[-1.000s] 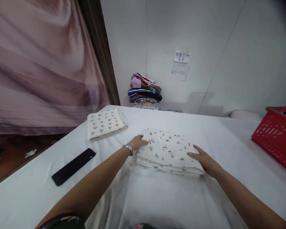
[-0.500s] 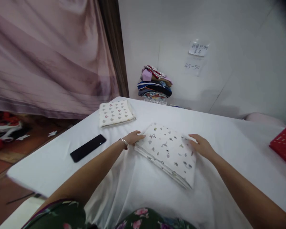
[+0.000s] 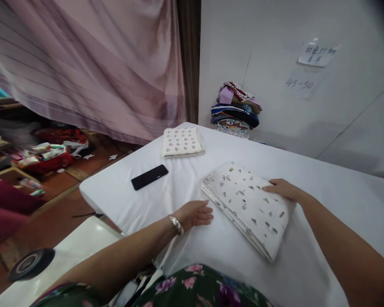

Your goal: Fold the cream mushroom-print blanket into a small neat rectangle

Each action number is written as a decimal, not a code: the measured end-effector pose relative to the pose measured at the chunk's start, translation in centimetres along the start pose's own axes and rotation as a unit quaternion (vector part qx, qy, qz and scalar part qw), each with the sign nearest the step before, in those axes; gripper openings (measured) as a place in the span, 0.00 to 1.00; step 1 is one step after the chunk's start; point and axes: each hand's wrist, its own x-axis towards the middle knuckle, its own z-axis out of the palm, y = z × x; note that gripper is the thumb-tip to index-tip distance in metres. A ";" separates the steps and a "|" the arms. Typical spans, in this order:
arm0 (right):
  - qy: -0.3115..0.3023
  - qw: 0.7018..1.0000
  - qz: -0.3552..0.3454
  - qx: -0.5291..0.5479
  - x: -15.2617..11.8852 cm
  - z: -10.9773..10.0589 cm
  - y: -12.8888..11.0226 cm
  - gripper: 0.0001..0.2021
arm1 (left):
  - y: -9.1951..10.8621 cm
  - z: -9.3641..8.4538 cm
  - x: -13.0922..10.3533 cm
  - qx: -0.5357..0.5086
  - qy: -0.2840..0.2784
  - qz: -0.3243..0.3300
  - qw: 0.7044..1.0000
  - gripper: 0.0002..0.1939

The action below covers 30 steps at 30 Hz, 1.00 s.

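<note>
A white folded cloth (image 3: pixel 246 204) printed with small grey and green motifs lies at a slant on the white-covered table. My right hand (image 3: pixel 283 189) is at its far right edge, thumb and fingertips over the fabric; the undersides of the fingers are hidden. Left of the cloth's layered near edge, my left hand (image 3: pixel 196 214) hovers apart from it, empty, fingers loosely stretched. A bracelet (image 3: pixel 176 225) circles that wrist. Farther back sits a second folded cloth (image 3: pixel 182 142), cream with grey and red prints. A black phone (image 3: pixel 149 177) rests on the table's left part.
Behind the table, a stack of folded fabrics (image 3: pixel 236 111) stands against the white wall (image 3: pixel 275 34), where handwritten paper signs hang. A pink curtain (image 3: pixel 131 64) drops at the left. Below it are floor clutter and a white surface (image 3: pixel 83 238) with a dark round object.
My left hand has let go of the cloth's left side and moved down toward me. My right hand stays at the right edge. The view has turned left, showing more of the floor.
</note>
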 end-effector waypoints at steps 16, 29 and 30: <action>-0.069 0.945 0.128 0.292 -11.0 0.6 6.9 0.29 | -0.6 8.7 3.0 0.017 -0.118 -0.007 0.993 0.17; 0.023 0.945 0.159 0.286 -10.8 1.1 6.9 0.47 | 0.7 10.4 6.2 0.122 -0.068 -0.067 0.988 0.20; 0.030 0.947 0.160 0.277 -10.8 1.2 6.8 0.46 | 0.7 10.4 6.3 0.150 -0.065 -0.055 0.985 0.20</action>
